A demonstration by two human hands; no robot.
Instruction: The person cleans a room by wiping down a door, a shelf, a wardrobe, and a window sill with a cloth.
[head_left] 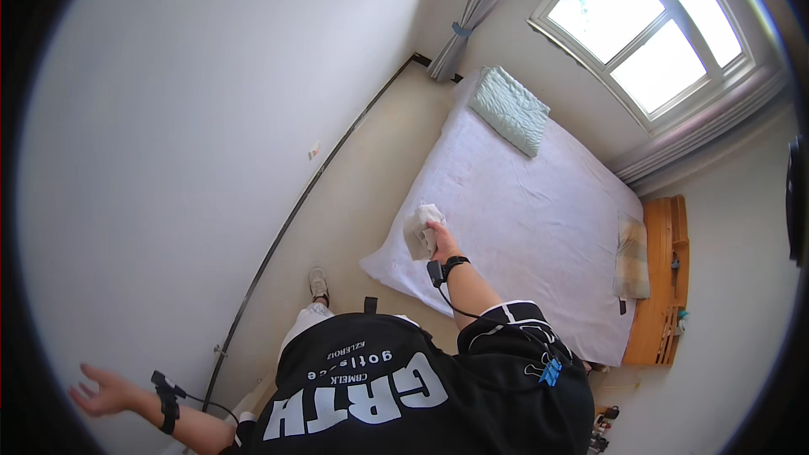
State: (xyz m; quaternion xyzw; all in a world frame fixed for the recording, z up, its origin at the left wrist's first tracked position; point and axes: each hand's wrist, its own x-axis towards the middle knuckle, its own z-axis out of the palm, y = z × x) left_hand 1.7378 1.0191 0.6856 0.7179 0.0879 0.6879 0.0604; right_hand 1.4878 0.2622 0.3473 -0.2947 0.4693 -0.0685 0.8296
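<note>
My right hand [443,241] reaches forward over the near-left edge of the bed, its fingers closed on a crumpled pale grey-white cloth [419,234]. Behind and below the cloth lies the white-lilac bed sheet [514,211], lightly wrinkled. Whether the cloth touches the sheet I cannot tell. Out at the far lower left, my left hand [101,392] is held away from my body near the white wall, fingers spread and nothing in it. Each wrist wears a black strap with a small device and a cable.
A folded pale green quilt [511,111] lies on the bed's far corner. At the right a plaid pillow [632,257] rests by the wooden headboard [666,286]. Grey curtains [472,21] hang beside the window [649,29]. Beige floor [362,177] runs between bed and wall.
</note>
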